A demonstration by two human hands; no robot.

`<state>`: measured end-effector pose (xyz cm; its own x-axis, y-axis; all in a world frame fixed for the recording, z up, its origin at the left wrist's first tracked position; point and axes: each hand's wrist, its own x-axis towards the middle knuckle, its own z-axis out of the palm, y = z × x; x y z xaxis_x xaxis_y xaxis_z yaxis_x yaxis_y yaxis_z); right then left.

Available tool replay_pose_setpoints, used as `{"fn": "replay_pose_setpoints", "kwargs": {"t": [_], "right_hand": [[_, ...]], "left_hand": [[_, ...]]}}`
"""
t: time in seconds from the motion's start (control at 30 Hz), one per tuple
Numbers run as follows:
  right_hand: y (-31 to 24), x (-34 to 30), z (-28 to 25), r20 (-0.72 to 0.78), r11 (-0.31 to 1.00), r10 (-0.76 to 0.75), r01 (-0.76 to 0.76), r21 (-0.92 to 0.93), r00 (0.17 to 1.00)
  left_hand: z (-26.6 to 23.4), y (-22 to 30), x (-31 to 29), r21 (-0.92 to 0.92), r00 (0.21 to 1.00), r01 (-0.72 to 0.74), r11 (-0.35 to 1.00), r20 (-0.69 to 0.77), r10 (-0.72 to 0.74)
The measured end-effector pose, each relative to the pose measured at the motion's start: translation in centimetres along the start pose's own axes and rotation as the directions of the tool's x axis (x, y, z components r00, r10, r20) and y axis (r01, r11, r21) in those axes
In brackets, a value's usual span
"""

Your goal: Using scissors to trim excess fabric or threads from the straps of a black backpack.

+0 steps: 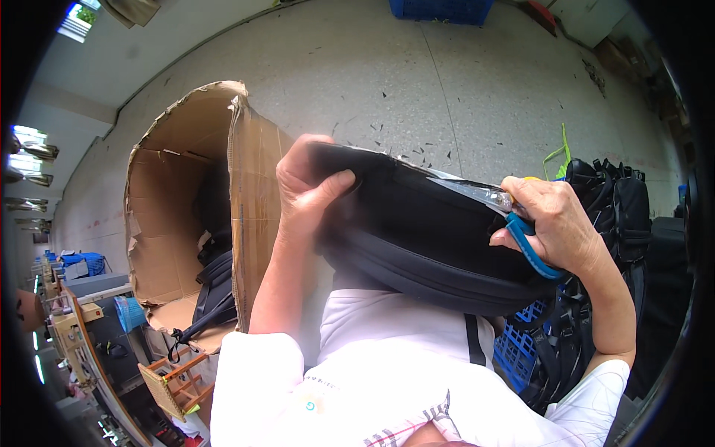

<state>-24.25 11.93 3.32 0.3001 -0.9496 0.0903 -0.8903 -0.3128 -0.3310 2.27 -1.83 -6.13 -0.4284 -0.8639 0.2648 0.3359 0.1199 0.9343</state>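
Black fabric fills the space between the two hands: a padded bag (439, 238), held in front of the person's waist, its upper edge sloping down toward the right. At the left end, the left hand (309, 182) has its grip closed on the bag, thumb pressed on the near face and fingers around the edge. The right hand (555, 223) has its grip wrapped about a pair of scissors (532, 249) with blue handles; their pale metal blades lie along the bag's upper edge, and how far the blades are parted I cannot tell.

Writing shows on the white shirt (387, 328): a short line of small dark letters on the chest, with a round blue-green emblem just beside it. The collar (417, 423) has a checked trim.

Just left of the left forearm, a worn cardboard box (257, 171) lies with its opening facing left, dark bags (216, 279) inside. Beyond, small dark scraps (376, 127) dot the grey floor (357, 67). More black bags (622, 205) are piled past the right hand, and a blue plastic basket (514, 350) sits below the held bag.
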Motion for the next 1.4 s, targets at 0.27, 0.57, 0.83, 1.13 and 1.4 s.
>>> {"fn": "replay_pose_setpoints", "kwargs": {"t": [0.27,0.57,0.83,1.13,1.4], "right_hand": [[-0.1,0.2,-0.4,0.074,0.996,0.078,-0.081,0.046,0.994],[-0.3,0.7,-1.2,0.149,0.985,0.156,-0.165,0.048,0.976],[-0.7,1.5,-0.9,0.100,0.997,0.063,-0.067,0.042,0.993],[-0.4,1.9,-1.0,0.028,0.999,0.000,-0.001,0.032,1.000],[-2.0,4.4,-1.6,0.073,0.958,0.129,-0.144,0.247,0.989]], "left_hand": [[0.1,0.2,0.0,0.047,1.000,-0.020,0.999,0.016,0.019],[0.6,0.8,0.1,0.048,0.999,-0.038,0.998,0.031,0.036],[0.4,0.9,-0.2,0.078,0.999,-0.029,0.997,0.036,0.026],[0.3,0.9,-0.1,0.051,0.999,0.016,0.999,0.039,-0.018],[1.3,2.4,0.1,0.161,0.993,0.086,0.983,0.063,-0.097]]}}
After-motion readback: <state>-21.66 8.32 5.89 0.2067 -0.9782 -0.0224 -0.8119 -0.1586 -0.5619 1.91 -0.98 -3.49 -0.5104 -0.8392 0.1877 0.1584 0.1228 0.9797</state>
